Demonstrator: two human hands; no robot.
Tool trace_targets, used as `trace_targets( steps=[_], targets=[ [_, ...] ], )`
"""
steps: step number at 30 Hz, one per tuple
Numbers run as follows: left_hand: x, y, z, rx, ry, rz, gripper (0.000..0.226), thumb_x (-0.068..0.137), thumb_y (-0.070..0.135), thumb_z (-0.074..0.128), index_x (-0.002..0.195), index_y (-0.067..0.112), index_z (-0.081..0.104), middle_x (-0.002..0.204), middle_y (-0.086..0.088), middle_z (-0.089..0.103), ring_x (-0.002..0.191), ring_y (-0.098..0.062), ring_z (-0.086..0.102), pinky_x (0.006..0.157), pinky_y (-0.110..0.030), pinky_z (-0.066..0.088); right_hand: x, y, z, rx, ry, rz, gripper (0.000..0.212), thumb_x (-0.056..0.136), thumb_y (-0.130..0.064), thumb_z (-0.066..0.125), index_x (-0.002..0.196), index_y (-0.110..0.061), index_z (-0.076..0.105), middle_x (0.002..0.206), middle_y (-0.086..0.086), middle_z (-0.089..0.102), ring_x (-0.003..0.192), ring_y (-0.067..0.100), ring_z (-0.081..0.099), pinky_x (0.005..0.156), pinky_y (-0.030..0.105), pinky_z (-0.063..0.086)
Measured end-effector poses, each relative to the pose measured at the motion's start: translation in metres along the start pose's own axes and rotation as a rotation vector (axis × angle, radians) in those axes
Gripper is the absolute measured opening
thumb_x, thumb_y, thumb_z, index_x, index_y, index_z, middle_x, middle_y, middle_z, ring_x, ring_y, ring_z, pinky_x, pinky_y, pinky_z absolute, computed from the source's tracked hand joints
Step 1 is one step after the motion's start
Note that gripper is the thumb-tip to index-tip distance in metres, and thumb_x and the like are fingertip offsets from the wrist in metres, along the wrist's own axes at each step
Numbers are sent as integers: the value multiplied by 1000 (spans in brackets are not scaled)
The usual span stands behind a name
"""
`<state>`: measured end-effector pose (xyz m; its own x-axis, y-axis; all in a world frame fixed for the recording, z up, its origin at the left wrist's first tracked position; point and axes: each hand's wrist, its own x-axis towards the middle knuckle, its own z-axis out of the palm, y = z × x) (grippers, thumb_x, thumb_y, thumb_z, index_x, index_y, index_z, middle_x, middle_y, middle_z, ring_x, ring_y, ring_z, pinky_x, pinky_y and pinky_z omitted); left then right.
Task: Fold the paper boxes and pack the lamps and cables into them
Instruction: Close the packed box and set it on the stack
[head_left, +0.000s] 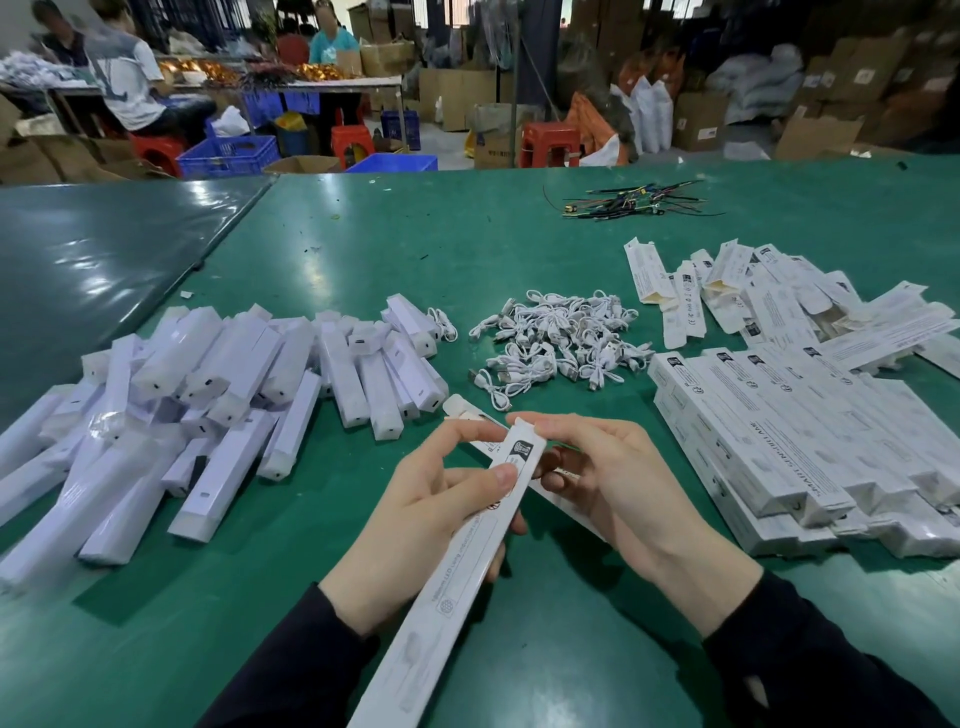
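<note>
Surface (519, 270): green mat covering the work area, with a darker grey-green sheet (93, 260) laid beside it at far left.
Lamps (208, 400): loose heap of white bar-shaped lamps in clear wrap on the left side of the surface, lying at all angles.
Packed boxes (779, 441): long white printed boxes stacked in rows at right; one side panel carries a line of capitals that seems to read "SMART SENSOR LAMP", the small print too fine to read.
Flat boxes (737, 291): unfolded and half-open boxes scattered behind the stack, end flaps open on several.
Cables (556, 343): pile of short white coiled cables in the middle, between the lamps and the boxes.
Box in hand (467, 551): long white box held slanted above the near edge of the surface, far end up; a dark logo block near that end, grey text along its length illegible.
Left hand (436, 504): wrapped round the box's upper part, thumb pressed on its face.
Right hand (597, 483): fingers curled at the box's far end, pinching it.
Wires (628, 202): small tangle of thin coloured wires at the far side.
</note>
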<state>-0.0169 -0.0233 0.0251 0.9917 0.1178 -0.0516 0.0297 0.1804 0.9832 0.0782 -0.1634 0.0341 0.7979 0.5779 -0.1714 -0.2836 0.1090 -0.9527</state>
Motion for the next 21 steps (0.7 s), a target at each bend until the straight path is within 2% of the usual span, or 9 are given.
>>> trace_targets(
  steps=[4, 9, 14, 18, 21],
  targets=[
    [1, -1, 1, 12, 0, 11, 38, 81, 22, 64, 115, 13, 52, 70, -23, 65, 40, -25, 53, 42, -26, 45, 0, 2, -2, -28, 4, -74, 18, 88, -9, 62, 87, -10, 80, 75, 2, 73, 58, 9, 52, 53, 17, 42],
    [0, -1, 0, 30, 16, 36, 36, 81, 23, 62, 114, 13, 52, 70, -21, 64, 39, -26, 52, 42, -27, 45, -2, 3, -1, -51, -55, -141, 19, 92, -12, 61, 94, -12, 79, 77, 0, 72, 69, 10, 58, 55, 17, 45],
    [0, 2, 0, -5, 12, 50, 40, 81, 23, 62, 118, 16, 51, 69, -24, 64, 39, -26, 52, 42, -27, 45, 0, 4, -1, -59, -48, -195, 19, 92, -10, 60, 95, -8, 79, 80, 0, 71, 70, 12, 59, 57, 19, 44],
    [-1, 2, -1, 8, 8, 55, 32, 81, 24, 63, 111, 18, 53, 70, -23, 65, 40, -27, 52, 41, -28, 46, -2, 4, -2, -135, -38, -303, 20, 93, -6, 58, 91, -5, 78, 93, 2, 73, 74, 14, 64, 59, 21, 46],
    [-1, 1, -3, -7, -18, 42, 23, 82, 24, 63, 103, 20, 56, 70, -23, 65, 40, -27, 53, 42, -27, 46, -3, 4, -4, -161, -41, -351, 21, 91, -8, 61, 83, -8, 79, 95, 4, 73, 83, 19, 65, 66, 26, 47]
  ],
)
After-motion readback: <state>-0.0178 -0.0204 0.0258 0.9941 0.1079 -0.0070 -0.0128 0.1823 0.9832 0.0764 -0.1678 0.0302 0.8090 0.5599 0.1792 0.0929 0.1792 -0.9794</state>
